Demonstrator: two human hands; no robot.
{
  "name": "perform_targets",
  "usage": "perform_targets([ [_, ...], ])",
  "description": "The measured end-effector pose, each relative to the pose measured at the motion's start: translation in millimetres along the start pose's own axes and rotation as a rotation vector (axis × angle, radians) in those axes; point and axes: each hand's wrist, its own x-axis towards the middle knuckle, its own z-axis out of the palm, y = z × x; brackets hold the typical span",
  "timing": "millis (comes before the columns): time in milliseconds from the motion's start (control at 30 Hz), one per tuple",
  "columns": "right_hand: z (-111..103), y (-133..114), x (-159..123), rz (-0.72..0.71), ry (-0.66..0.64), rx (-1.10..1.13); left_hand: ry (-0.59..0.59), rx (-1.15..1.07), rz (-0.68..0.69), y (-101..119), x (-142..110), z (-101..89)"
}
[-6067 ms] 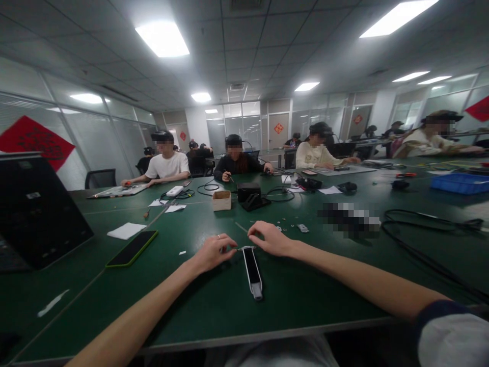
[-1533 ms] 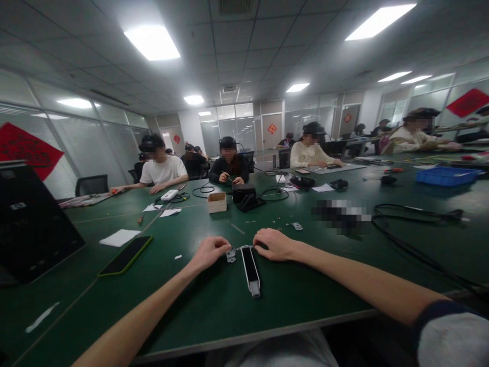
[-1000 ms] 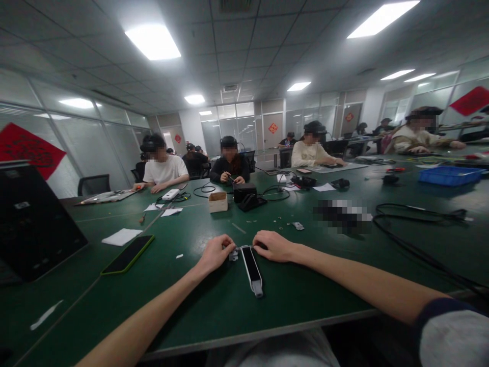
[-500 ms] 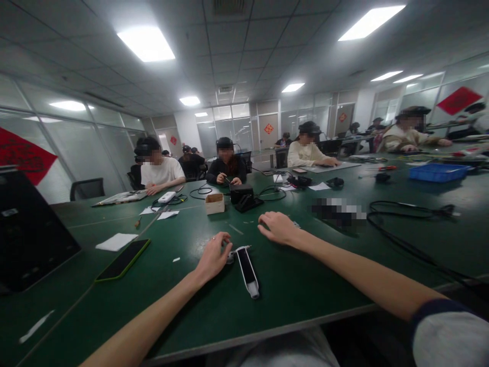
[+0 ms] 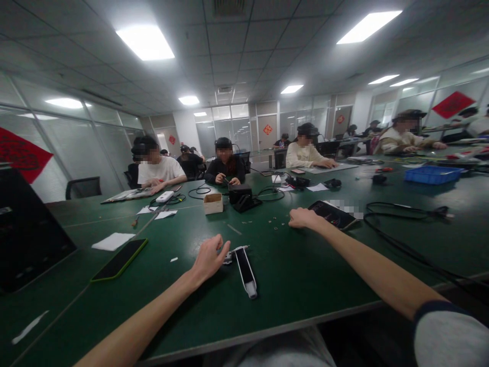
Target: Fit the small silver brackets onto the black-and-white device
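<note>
A narrow white-framed part with a black inset (image 5: 245,270) lies lengthwise on the green table, its grey tip toward me. At its far left end sits a small grey metal bracket (image 5: 228,258), partly covered by my left hand (image 5: 210,257), whose curled fingers close on it. My right hand (image 5: 304,218) is down on the table farther off to the right. Its fingers are bent together, and whatever they hold is hidden beneath them. Several tiny rings (image 5: 275,228) lie just left of my right hand.
A small open cardboard box (image 5: 213,204) and a black device (image 5: 240,195) stand ahead. A green-edged phone (image 5: 120,261) and white paper (image 5: 113,241) lie left. A dark flat item (image 5: 336,215), black cables (image 5: 397,239) and a blue tray (image 5: 432,174) are at right. Co-workers sit opposite.
My right hand has left the far end of the white-framed part and moved right and away, covering the spot of a small grey metal piece. My left hand stays by the bracket.
</note>
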Motion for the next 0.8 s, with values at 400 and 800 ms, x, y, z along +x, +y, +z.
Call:
perform_targets([
  [400,11,-1,9,0.055,0.037,0.023,0.025,-0.059,0.107,2,-7,-4.1],
  [800,8,0,8,0.016,0.011,0.063,0.093,0.118,0.252,-3,-4,0.0],
])
